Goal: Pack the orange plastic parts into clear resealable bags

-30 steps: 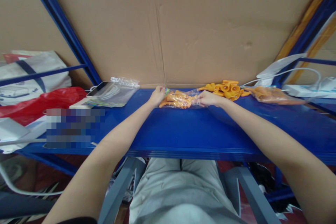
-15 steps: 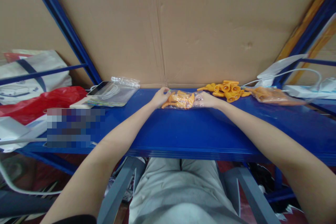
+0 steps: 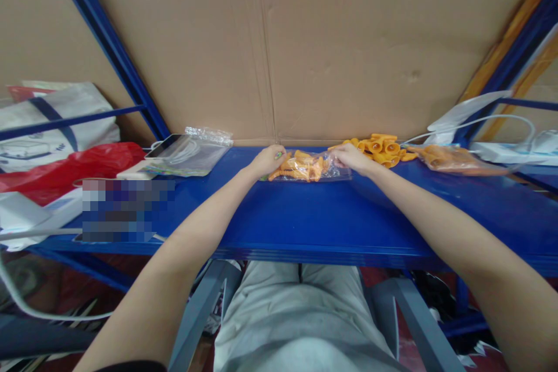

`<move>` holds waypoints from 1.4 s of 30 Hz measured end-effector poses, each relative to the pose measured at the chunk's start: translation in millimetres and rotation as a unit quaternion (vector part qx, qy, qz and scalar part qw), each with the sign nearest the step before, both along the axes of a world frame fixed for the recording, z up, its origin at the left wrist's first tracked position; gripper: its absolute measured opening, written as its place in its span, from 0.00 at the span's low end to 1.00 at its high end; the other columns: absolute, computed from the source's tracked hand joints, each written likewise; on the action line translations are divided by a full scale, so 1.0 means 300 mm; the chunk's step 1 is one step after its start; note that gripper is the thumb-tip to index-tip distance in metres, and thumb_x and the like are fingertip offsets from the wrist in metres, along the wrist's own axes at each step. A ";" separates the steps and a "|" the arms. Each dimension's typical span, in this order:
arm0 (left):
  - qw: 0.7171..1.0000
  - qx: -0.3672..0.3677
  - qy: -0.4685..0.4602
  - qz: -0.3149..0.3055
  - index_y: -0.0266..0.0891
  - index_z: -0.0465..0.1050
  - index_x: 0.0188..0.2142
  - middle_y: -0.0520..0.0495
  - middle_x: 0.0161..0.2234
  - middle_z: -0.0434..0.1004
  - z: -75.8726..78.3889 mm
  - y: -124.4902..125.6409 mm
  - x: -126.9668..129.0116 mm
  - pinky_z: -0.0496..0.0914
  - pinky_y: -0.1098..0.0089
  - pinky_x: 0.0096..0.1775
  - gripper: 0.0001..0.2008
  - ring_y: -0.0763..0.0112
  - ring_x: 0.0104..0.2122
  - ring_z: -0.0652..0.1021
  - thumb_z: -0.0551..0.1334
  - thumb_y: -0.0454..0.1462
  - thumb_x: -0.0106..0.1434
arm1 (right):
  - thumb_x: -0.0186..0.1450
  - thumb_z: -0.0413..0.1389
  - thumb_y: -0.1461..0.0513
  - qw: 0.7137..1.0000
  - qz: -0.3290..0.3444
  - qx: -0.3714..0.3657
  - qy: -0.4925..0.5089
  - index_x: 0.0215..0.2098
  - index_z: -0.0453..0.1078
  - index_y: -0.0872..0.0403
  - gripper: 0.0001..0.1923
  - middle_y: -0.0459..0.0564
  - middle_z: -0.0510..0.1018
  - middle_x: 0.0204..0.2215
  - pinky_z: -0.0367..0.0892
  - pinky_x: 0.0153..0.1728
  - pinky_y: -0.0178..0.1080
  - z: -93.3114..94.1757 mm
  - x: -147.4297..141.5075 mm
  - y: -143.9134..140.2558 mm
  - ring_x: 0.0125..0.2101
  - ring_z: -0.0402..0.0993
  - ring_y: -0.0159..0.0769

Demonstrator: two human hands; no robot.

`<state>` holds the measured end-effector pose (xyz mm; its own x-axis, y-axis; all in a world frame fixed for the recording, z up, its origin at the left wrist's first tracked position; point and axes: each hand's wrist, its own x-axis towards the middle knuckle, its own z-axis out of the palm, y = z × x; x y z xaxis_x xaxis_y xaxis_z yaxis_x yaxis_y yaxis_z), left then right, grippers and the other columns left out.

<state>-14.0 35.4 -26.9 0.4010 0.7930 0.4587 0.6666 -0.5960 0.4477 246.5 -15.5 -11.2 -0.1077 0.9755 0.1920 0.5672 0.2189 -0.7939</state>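
Note:
A clear plastic bag [image 3: 305,173] with several orange cone-ended plastic pieces [image 3: 300,165] inside lies flat on the blue table [image 3: 296,215]. My left hand [image 3: 269,160] is closed at the bag's left end, fingers curled on its edge, with a bit of green showing by them. At the right end, my right hand [image 3: 349,157] pinches the bag's upper edge near its mouth. Just behind and right of that hand sits a loose pile of the same orange pieces [image 3: 386,151].
Another filled clear bag [image 3: 453,160] lies right of the pile, beside a white cable [image 3: 492,118]. To the left are a clear pouch with a cable [image 3: 196,154], a red plastic bag [image 3: 104,160] and a white cloth bag [image 3: 65,122]. A cardboard wall [image 3: 340,46] stands behind.
My right hand has come out from the bag's right end and risen to its upper edge, uncovering that end. My left hand stays at the left end, turned slightly.

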 end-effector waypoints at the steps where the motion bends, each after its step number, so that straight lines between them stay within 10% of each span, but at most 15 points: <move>1: 1.000 0.008 0.009 0.000 0.42 0.74 0.31 0.45 0.40 0.81 0.000 0.000 -0.002 0.69 0.62 0.53 0.06 0.61 0.46 0.78 0.58 0.37 0.60 | 0.58 0.48 0.66 0.999 0.003 -0.022 0.040 0.16 0.65 0.55 0.14 0.43 0.61 0.11 0.50 0.19 0.32 0.007 0.003 -0.002 0.15 0.54 0.27; 7: 0.999 0.040 0.033 0.014 0.42 0.74 0.26 0.47 0.38 0.82 0.006 -0.006 -0.009 0.70 0.66 0.52 0.07 0.61 0.45 0.79 0.58 0.37 0.58 | 0.63 0.52 0.56 0.986 0.086 -0.040 0.137 0.21 0.69 0.55 0.16 0.49 0.73 0.20 0.59 0.22 0.33 0.026 0.019 -0.014 0.21 0.65 0.30; 13: 0.999 0.026 -0.011 0.015 0.42 0.68 0.17 0.46 0.34 0.83 0.015 -0.026 0.000 0.71 0.68 0.47 0.19 0.62 0.40 0.80 0.55 0.41 0.63 | 0.58 0.56 0.62 0.991 -0.001 0.086 -0.102 0.20 0.69 0.55 0.10 0.48 0.74 0.23 0.61 0.32 0.35 -0.003 0.016 0.001 0.27 0.68 0.33; 22: 0.992 -0.064 -0.006 0.106 0.40 0.75 0.27 0.51 0.16 0.71 0.038 -0.045 -0.013 0.71 0.68 0.32 0.15 0.65 0.21 0.77 0.55 0.42 0.66 | 0.69 0.46 0.62 0.883 -0.134 0.234 -0.384 0.36 0.75 0.57 0.16 0.64 0.78 0.41 0.61 0.45 0.46 -0.008 0.016 -0.025 0.45 0.71 0.50; 33: 0.964 -0.215 -0.138 0.077 0.37 0.73 0.34 0.51 0.20 0.76 0.012 -0.052 0.034 0.63 0.76 0.21 0.06 0.75 0.16 0.72 0.59 0.36 0.66 | 0.69 0.50 0.48 0.946 -0.185 -0.003 -0.266 0.19 0.72 0.55 0.28 0.60 0.77 0.26 0.65 0.47 0.48 0.005 0.012 -0.007 0.41 0.76 0.53; 38: 0.952 -0.252 -0.158 0.077 0.37 0.72 0.35 0.52 0.16 0.72 0.022 -0.063 0.041 0.58 0.76 0.19 0.08 0.73 0.16 0.72 0.56 0.35 0.69 | 0.63 0.58 0.67 0.991 -0.127 -0.048 -0.013 0.15 0.67 0.54 0.17 0.46 0.72 0.18 0.67 0.34 0.36 -0.036 -0.015 0.013 0.24 0.70 0.33; 42: 0.942 -0.249 -0.203 0.097 0.37 0.70 0.39 0.48 0.29 0.81 0.014 -0.065 0.050 0.59 0.77 0.20 0.03 0.74 0.23 0.76 0.59 0.31 0.66 | 0.61 0.57 0.73 0.966 -0.114 -0.077 0.221 0.19 0.67 0.55 0.15 0.44 0.73 0.18 0.67 0.29 0.31 -0.062 -0.046 0.018 0.20 0.68 0.27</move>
<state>1.0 15.8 -22.8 0.0974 0.9908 0.0944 0.4542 -0.1286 0.8816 232.6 -10.2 -29.7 0.1716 0.9849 0.0215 0.1847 -0.0107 -0.9827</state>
